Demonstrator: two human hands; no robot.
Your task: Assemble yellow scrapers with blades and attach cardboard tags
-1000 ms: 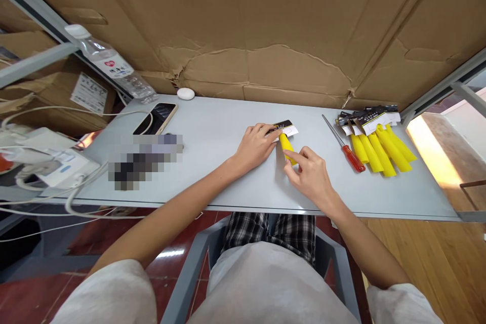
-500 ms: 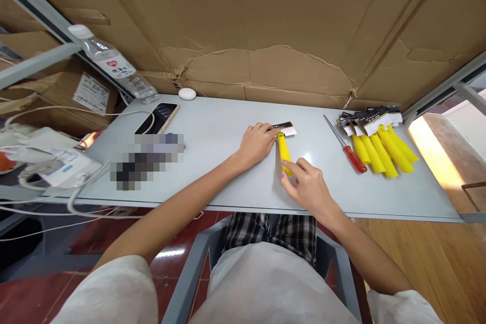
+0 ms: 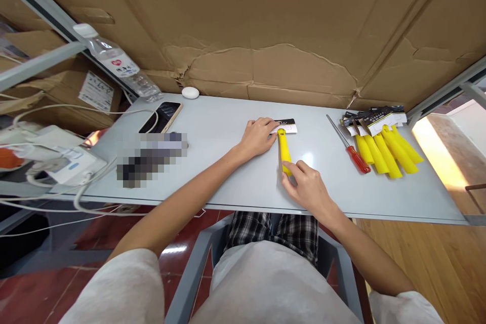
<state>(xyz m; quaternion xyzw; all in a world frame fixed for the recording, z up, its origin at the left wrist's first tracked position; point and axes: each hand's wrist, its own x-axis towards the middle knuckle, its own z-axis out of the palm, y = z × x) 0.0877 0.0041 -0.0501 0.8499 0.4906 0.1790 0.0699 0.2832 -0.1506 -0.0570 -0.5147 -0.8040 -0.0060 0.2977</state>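
On the grey-white table lies a yellow plastic handle, its holed end pointing away from me. A black-and-white card sits at that far end, against the handle's top. My left hand grips the card's left side, thumb and fingers close together; its fingertips partly cover the card. Around the handle's near end, my right hand closes with thumb and index finger, hiding part of it.
Several yellow handles with black-and-white cards lie at the right, beside a red-handled screwdriver. Leftward are a phone, a white oval object, a plastic bottle, a blurred-out item and white cables. Cardboard walls the back.
The card now shows more of its face and looks straighter above the handle; my left fingers have shifted slightly on it. My right hand keeps its hold. The whole view has moved a little.
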